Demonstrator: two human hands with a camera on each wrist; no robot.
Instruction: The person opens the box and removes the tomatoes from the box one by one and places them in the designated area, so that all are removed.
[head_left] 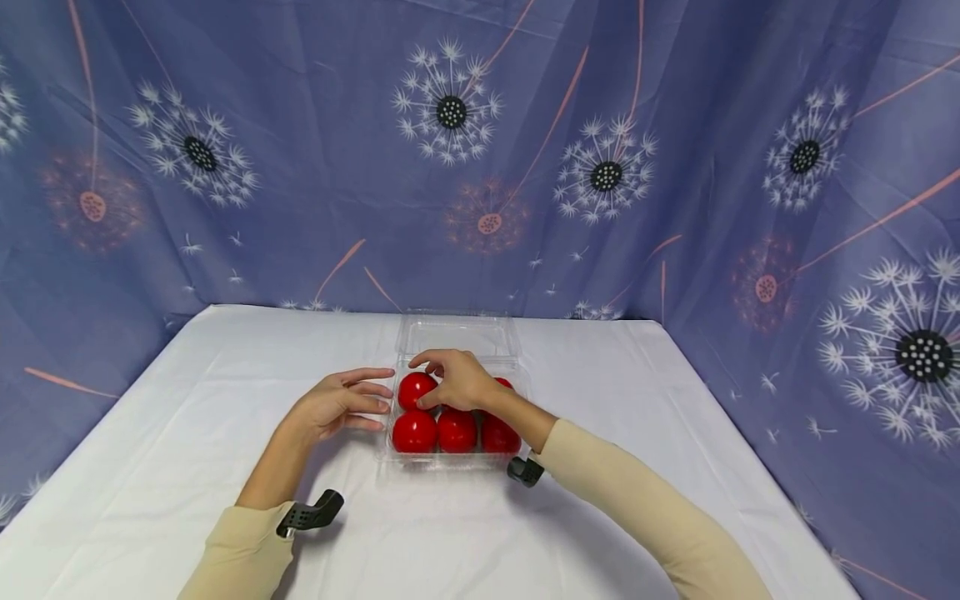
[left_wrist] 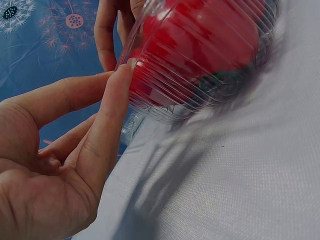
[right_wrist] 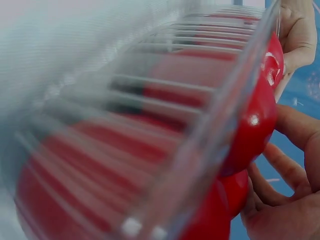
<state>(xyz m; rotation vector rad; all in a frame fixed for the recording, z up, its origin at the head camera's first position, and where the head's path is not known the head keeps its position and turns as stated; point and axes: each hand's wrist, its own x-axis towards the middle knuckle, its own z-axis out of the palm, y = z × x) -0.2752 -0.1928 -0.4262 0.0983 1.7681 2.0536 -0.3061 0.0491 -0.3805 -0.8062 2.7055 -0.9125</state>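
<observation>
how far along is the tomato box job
Nearly full, it seems. Done: three red tomatoes line the near row of the clear plastic box, whose lid lies open behind. In hand: the right hand rests over the far row, fingertips on a tomato there, while the left hand touches the box's left wall with straight fingers. Left: probably settling the far row and shutting the lid.
</observation>
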